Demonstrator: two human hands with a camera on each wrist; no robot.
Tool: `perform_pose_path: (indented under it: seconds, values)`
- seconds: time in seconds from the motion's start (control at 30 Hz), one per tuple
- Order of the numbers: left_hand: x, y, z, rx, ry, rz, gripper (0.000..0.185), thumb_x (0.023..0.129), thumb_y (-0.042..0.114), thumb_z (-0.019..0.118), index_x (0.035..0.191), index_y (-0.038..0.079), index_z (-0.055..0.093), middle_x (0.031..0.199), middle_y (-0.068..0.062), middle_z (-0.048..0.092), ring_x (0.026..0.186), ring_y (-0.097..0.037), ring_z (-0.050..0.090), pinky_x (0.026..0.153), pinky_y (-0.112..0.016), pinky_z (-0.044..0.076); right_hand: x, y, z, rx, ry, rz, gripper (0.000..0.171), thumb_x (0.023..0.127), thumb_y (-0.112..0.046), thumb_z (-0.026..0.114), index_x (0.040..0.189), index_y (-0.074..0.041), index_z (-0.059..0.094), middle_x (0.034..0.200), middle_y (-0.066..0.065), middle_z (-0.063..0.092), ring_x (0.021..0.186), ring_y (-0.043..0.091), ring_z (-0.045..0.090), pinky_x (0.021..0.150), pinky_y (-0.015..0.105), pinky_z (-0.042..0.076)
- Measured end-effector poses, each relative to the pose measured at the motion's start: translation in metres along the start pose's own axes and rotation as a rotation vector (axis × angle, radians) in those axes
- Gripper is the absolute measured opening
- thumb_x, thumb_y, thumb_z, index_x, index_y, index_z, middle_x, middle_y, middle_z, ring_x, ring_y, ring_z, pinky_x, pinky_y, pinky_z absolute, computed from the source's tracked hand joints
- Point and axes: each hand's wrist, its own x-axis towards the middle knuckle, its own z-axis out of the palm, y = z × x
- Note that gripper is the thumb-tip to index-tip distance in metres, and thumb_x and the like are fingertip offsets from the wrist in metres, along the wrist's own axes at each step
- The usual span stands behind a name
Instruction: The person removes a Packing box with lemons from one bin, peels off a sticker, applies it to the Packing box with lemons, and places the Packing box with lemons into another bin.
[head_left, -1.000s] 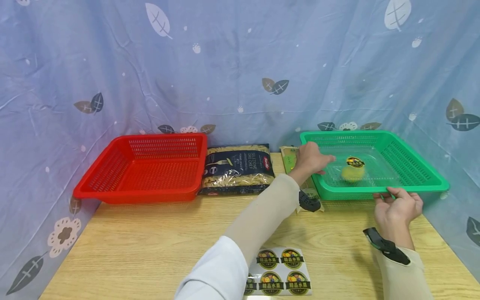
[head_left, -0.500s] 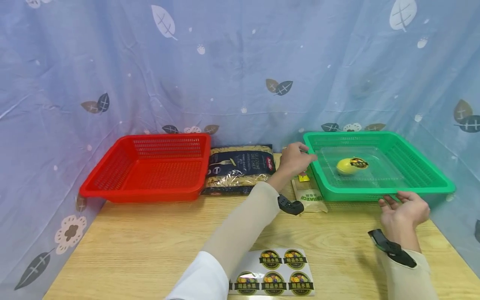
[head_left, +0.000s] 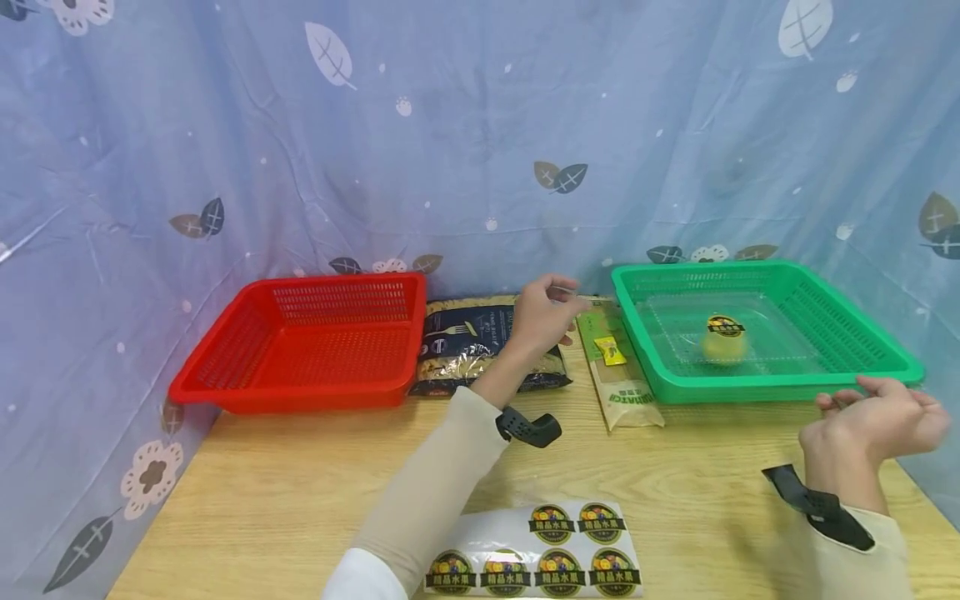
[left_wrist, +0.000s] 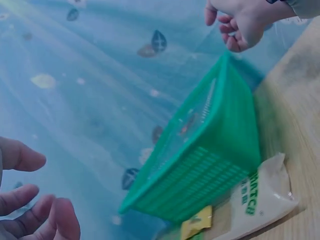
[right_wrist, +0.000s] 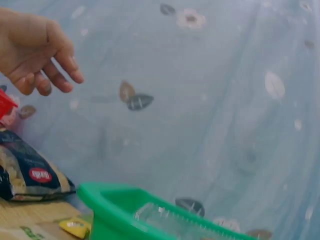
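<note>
A green plastic basket [head_left: 750, 380] stands at the back right. Inside it lies a clear plastic box [head_left: 787, 321] with a round black-and-gold sticker [head_left: 725, 326]; a yellow fruit [head_left: 723, 350], blurred, shows through. My left hand [head_left: 543, 317] hovers over the pasta bag [head_left: 457, 346], left of the basket, fingers loosely bent and holding nothing. In the right wrist view, that same left hand [right_wrist: 37, 55] hangs in the air. Near the basket's front right corner is my right hand [head_left: 870, 421], fingers loosely curled with nothing in them. The left wrist view shows it apart from the basket.
A red basket [head_left: 300, 396] stands at the back left. Between the pasta and the green basket lies a flat packet [head_left: 626, 396] with a small yellow sachet [head_left: 610, 351] on it. A sheet of round stickers [head_left: 517, 533] lies at the table's front. A patterned curtain hangs behind.
My left hand has come off the green basket's left rim and moved left over the pasta. The right hand has let go of the front rim and shifted right.
</note>
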Motion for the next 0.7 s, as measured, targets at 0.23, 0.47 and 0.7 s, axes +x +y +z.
perform_pose_path:
  seconds: [0.23, 0.47, 0.7]
  values:
    - [-0.019, 0.013, -0.028, 0.014, 0.003, 0.074, 0.027, 0.093, 0.02, 0.074, 0.118, 0.014, 0.066, 0.104, -0.005, 0.064, 0.067, -0.02, 0.064, 0.055, -0.036, 0.059, -0.023, -0.01, 0.013, 0.102, -0.09, -0.068, 0.016, 0.09, 0.008, 0.05, 0.093, -0.008, 0.045, 0.073, 0.01, 0.046, 0.052, 0.022, 0.036, 0.042, 0.029, 0.031]
    - [-0.036, 0.015, -0.051, 0.077, 0.031, 0.14, 0.027, 0.093, 0.018, 0.071, 0.119, 0.014, 0.065, 0.105, -0.004, 0.064, 0.08, -0.02, 0.064, 0.064, -0.035, 0.057, -0.057, -0.007, 0.028, 0.166, -0.305, -0.134, 0.022, 0.087, 0.012, 0.05, 0.095, -0.004, 0.038, 0.083, 0.011, 0.042, 0.056, 0.025, 0.037, 0.042, 0.031, 0.036]
    - [-0.056, 0.012, -0.069, 0.213, 0.053, 0.222, 0.025, 0.094, 0.023, 0.069, 0.117, 0.016, 0.063, 0.105, 0.0, 0.066, 0.094, -0.019, 0.06, 0.079, -0.037, 0.051, -0.087, -0.009, 0.045, 0.234, -0.63, -0.051, 0.013, 0.091, 0.012, 0.051, 0.098, 0.003, 0.046, 0.084, 0.018, 0.05, 0.058, 0.03, 0.043, 0.039, 0.036, 0.041]
